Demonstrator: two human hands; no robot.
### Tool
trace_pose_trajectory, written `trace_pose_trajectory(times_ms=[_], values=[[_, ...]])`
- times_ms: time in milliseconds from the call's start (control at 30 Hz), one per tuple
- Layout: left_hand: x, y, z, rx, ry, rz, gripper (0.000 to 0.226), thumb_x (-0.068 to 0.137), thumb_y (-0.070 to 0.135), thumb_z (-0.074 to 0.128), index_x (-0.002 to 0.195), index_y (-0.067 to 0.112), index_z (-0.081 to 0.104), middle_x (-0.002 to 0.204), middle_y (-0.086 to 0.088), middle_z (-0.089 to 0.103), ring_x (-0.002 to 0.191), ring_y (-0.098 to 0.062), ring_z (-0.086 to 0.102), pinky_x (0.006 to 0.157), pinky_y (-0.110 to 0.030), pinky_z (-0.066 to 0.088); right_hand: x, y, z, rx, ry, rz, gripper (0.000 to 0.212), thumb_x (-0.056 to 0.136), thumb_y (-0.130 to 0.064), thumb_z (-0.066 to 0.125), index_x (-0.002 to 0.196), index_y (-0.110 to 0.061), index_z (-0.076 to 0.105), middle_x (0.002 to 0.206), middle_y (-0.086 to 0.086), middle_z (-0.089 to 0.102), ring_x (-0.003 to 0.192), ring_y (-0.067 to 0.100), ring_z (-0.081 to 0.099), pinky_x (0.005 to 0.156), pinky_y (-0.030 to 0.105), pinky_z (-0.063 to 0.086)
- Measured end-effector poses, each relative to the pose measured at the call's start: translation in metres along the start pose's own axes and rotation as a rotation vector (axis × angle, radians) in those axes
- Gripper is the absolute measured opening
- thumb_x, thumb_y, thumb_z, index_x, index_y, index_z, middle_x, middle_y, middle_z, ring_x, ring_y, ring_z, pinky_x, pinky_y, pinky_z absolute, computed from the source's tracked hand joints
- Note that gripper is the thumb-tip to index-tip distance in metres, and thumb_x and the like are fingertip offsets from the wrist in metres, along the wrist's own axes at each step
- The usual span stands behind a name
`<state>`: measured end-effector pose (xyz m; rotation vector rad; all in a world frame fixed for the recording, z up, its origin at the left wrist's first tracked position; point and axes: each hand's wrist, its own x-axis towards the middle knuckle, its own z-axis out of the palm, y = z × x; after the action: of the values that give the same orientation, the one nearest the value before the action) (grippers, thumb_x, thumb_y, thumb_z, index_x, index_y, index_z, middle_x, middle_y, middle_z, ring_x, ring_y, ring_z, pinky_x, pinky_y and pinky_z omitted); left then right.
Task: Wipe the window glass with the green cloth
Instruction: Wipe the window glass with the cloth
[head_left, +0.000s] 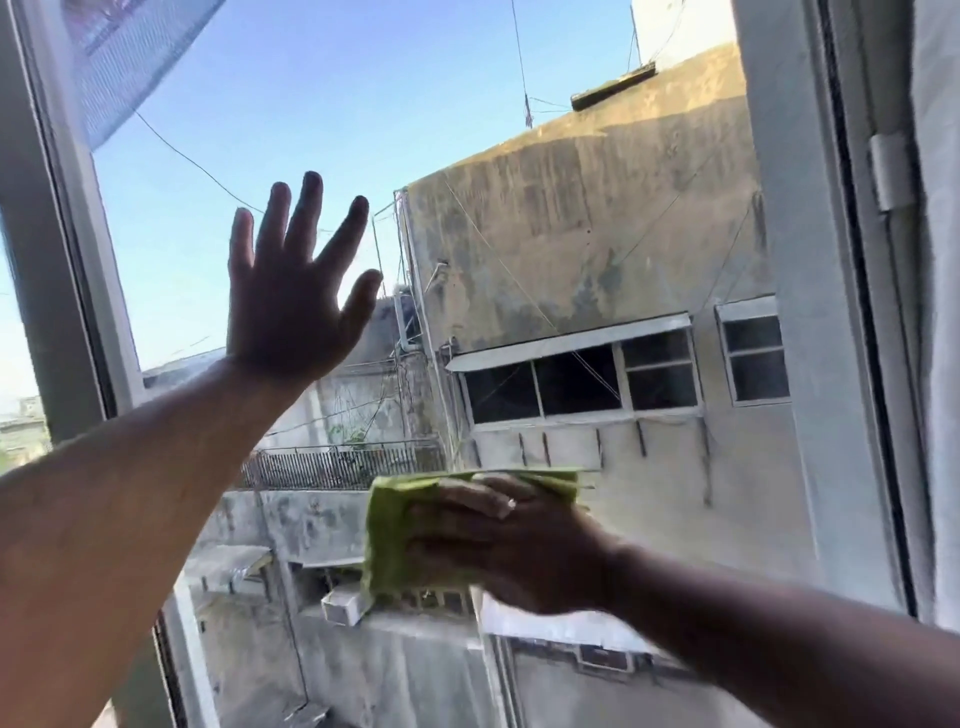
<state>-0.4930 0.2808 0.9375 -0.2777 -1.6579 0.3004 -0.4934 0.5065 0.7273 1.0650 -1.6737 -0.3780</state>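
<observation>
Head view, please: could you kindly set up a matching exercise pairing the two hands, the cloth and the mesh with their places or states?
Things:
1. left hand
2. right hand
3. green cloth
4. mesh screen

States:
A. top left corner
B. fingers spread, empty
C. pressed under a palm
D. pressing the cloth to the window glass

Pairs: 1-B, 2-D, 3-C, 4-A

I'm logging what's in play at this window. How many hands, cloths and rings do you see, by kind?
Hands: 2, the left hand spread open, the right hand flat on the cloth
Green cloth: 1
Ring: 1, on the right hand
Total: 4
</observation>
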Motion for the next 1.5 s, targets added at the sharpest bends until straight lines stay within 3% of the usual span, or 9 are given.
trace_pose_trajectory(times_ms=[167,300,400,567,867,967,1133,1333,1500], values=[[-0.002,0.003,0.004,0.013,0.031,-0.006,0.063,0.101,0.053,0.027,0.157,0.025,0.027,0.167,-0.019,0.019,0.153,-0.042,0.021,0.122,-0.06,0.016,-0.08,0.146,-0.054,-0.136,0.16,0.867,0.064,0.096,-0.034,0.035,0.156,-0.014,0.026,0.161,0.024,0.027,0.15,0.044,0.023,0.115,0.062,0.034],[-0.002,0.001,0.005,0.025,0.035,-0.009,0.063,0.101,0.054,0.023,0.158,0.026,0.026,0.167,-0.019,0.019,0.153,-0.042,0.02,0.122,-0.061,0.015,-0.033,0.131,-0.051,-0.079,0.359,1.342,0.066,0.099,-0.039,0.028,0.159,-0.012,0.021,0.166,0.022,0.013,0.153,0.044,0.013,0.118,0.058,0.03],[-0.002,0.003,0.006,0.026,0.047,-0.006,0.061,0.102,0.052,0.025,0.157,0.026,0.028,0.167,-0.017,0.02,0.153,-0.041,0.021,0.122,-0.06,0.016,0.051,0.044,-0.013,0.003,0.435,0.975,0.063,0.097,-0.022,0.045,0.158,-0.029,0.027,0.168,0.007,0.018,0.156,0.033,0.013,0.122,0.051,0.026],[-0.003,-0.005,0.005,-0.013,0.044,0.024,0.06,0.104,0.055,0.024,0.156,0.027,0.032,0.167,-0.017,0.022,0.153,-0.04,0.022,0.122,-0.058,0.016,0.062,-0.049,0.018,0.03,-0.067,-0.128,0.066,0.084,-0.026,0.056,0.148,-0.037,0.043,0.162,-0.008,0.036,0.153,0.024,0.023,0.126,0.045,0.019],[-0.003,0.0,0.011,-0.018,0.09,-0.002,0.061,0.101,0.058,0.02,0.155,0.031,0.034,0.166,-0.015,0.024,0.153,-0.037,0.023,0.124,-0.056,0.016,-0.018,0.189,-0.072,-0.156,0.418,1.084,0.066,0.092,-0.025,0.044,0.151,-0.036,0.017,0.158,0.027,0.032,0.14,0.054,0.035,0.111,0.065,0.038],[-0.005,0.0,0.008,-0.028,0.074,-0.009,0.06,0.102,0.057,0.023,0.155,0.031,0.034,0.167,-0.016,0.023,0.154,-0.037,0.022,0.124,-0.056,0.015,0.03,0.107,-0.029,-0.16,0.447,0.855,0.061,0.094,-0.024,0.041,0.155,-0.025,0.033,0.165,0.013,0.024,0.148,0.042,0.03,0.112,0.059,0.038],[-0.005,0.002,0.003,-0.04,0.043,-0.015,0.059,0.102,0.054,0.029,0.156,0.03,0.032,0.168,-0.015,0.021,0.155,-0.036,0.019,0.125,-0.056,0.013,-0.012,0.007,0.009,-0.044,-0.036,-0.026,0.053,0.094,-0.027,0.051,0.145,-0.039,0.048,0.158,-0.009,0.042,0.15,0.023,0.031,0.117,0.049,0.036],[-0.006,0.003,0.002,-0.034,0.032,-0.03,0.059,0.102,0.053,0.031,0.156,0.03,0.033,0.167,-0.015,0.021,0.154,-0.037,0.02,0.125,-0.056,0.013,-0.053,0.199,-0.076,-0.167,0.099,0.802,0.072,0.088,-0.035,0.039,0.158,-0.025,0.025,0.163,0.021,0.027,0.145,0.05,0.028,0.11,0.065,0.038],[-0.004,0.003,0.002,-0.058,0.026,-0.02,0.058,0.102,0.052,0.032,0.155,0.028,0.036,0.166,-0.017,0.023,0.154,-0.038,0.021,0.124,-0.058,0.014,0.01,0.135,-0.048,-0.115,0.377,0.979,0.072,0.085,-0.024,0.038,0.156,-0.029,0.03,0.164,0.011,0.031,0.15,0.039,0.027,0.116,0.054,0.036]])
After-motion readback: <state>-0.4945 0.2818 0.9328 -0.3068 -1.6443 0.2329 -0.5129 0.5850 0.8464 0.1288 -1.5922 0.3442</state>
